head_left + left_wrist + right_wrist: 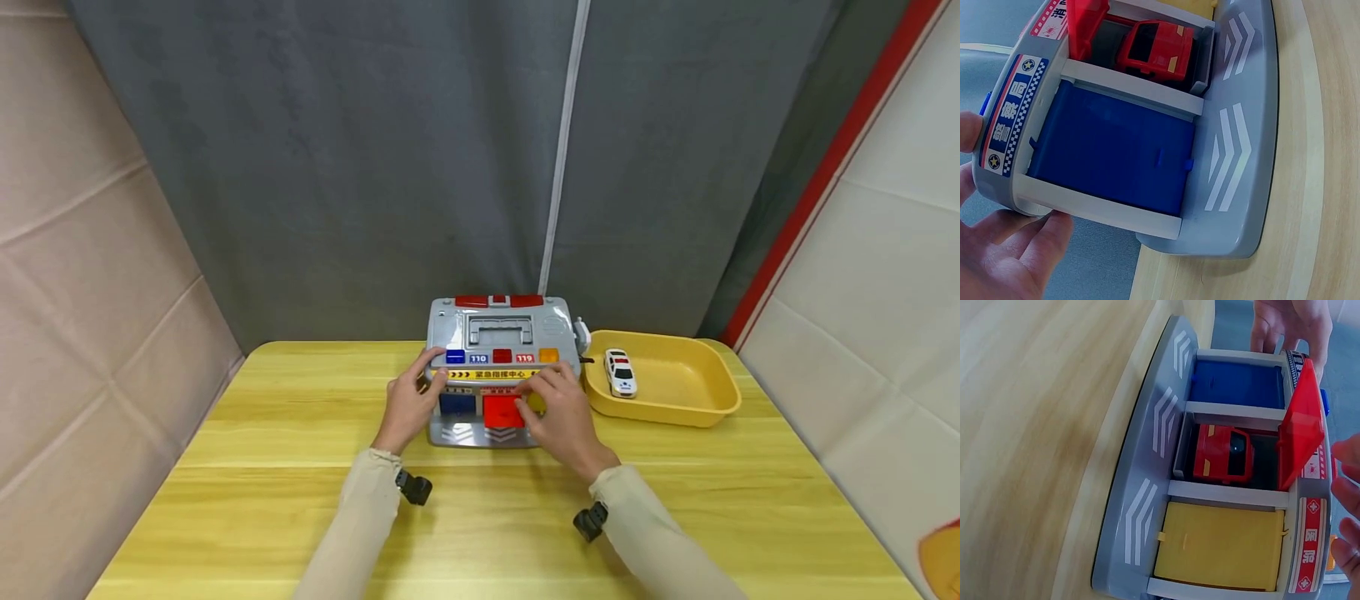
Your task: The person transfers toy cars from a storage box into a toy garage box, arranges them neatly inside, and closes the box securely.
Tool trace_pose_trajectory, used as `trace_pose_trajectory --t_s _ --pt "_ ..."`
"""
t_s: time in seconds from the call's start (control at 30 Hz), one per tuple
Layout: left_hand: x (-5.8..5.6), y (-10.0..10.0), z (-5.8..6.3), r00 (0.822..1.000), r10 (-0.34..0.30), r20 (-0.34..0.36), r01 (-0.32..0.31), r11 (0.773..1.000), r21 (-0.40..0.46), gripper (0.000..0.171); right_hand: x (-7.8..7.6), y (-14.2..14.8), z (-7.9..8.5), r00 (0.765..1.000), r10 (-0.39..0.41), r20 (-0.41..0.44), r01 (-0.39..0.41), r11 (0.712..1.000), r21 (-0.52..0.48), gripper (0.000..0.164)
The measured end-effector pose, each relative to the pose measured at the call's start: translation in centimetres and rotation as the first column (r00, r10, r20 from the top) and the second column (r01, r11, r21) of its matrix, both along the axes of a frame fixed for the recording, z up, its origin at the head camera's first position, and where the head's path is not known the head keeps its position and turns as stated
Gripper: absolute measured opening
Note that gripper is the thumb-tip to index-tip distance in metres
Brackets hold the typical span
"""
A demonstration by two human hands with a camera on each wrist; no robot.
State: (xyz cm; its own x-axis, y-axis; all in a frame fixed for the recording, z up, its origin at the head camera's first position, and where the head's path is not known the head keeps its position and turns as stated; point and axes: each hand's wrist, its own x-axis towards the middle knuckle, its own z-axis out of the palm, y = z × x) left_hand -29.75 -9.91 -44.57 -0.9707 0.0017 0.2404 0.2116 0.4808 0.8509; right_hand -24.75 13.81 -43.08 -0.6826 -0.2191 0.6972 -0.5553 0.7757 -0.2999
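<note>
A grey toy garage [450,323] with a folded carry handle stands at the table's far side. My left hand [408,407] grips its left end, fingers at the roof edge and thumb by the side wall. At the front, the red door [1302,425] is swung up, and a red toy car [1217,453] sits in the bay behind it. The blue door [1110,150] and yellow door [1219,547] on either side are down. My right hand [564,417] is at the roof's front edge near the red door, fingers loosely bent with nothing between them.
To the right of the garage is a shallow yellow tray [675,414] with a white toy police car [620,373] at its left side. A white part [582,335] sticks out from the garage's right end. Behind the wooden table [300,442] hangs a grey curtain [337,208].
</note>
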Motion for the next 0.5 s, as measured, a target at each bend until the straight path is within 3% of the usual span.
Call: trace_pose_trajectory --t_s 0.3,0.5 --pt "0.18 -0.08 0.16 1.0 -0.005 0.0 0.005 1.0 -0.002 0.037 -0.47 0.29 0.23 1.0 -0.017 0.02 0.016 0.999 0.047 0.03" --pt "0.3 -0.09 0.15 1.0 -0.007 0.0 0.007 1.0 0.0 0.037 -0.46 0.13 0.13 0.994 -0.034 0.104 0.025 0.996 0.085 0.051"
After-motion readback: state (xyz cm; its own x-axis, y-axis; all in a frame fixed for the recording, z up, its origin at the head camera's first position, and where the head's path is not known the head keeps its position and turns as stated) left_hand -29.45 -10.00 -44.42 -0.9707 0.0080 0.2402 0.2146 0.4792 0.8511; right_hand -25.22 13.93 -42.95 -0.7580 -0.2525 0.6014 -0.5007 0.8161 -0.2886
